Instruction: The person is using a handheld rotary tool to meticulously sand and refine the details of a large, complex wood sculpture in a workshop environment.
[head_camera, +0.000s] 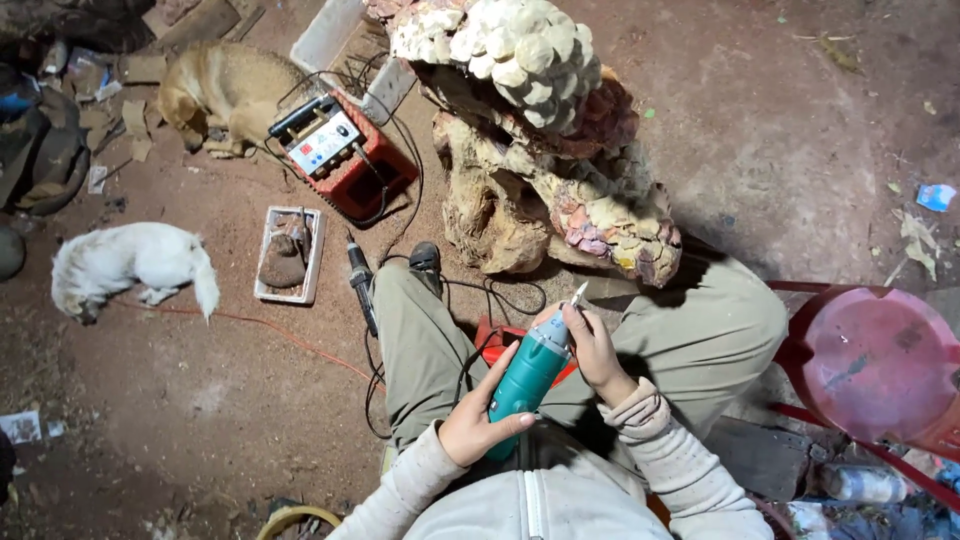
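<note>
Open-air carving workshop: bare dirt floor (220, 400), rough wood sculpture (540, 150) at twelve o'clock, red power unit (340, 150) at eleven.

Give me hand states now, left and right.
Left hand: closed around the body of the teal rotary tool.
Right hand: gripping the same tool near its tip end, fingers curled.

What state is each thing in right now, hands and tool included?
Left hand: grip closed around the rear of the teal rotary tool.
Right hand: fingers pinching the tool's front end.
Teal rotary tool: held over the lap, bit tip up, clear of the carved sculpture.
Red power unit: on the ground, cables attached.
Tan dog: lying down.
White dog: lying down.
</note>
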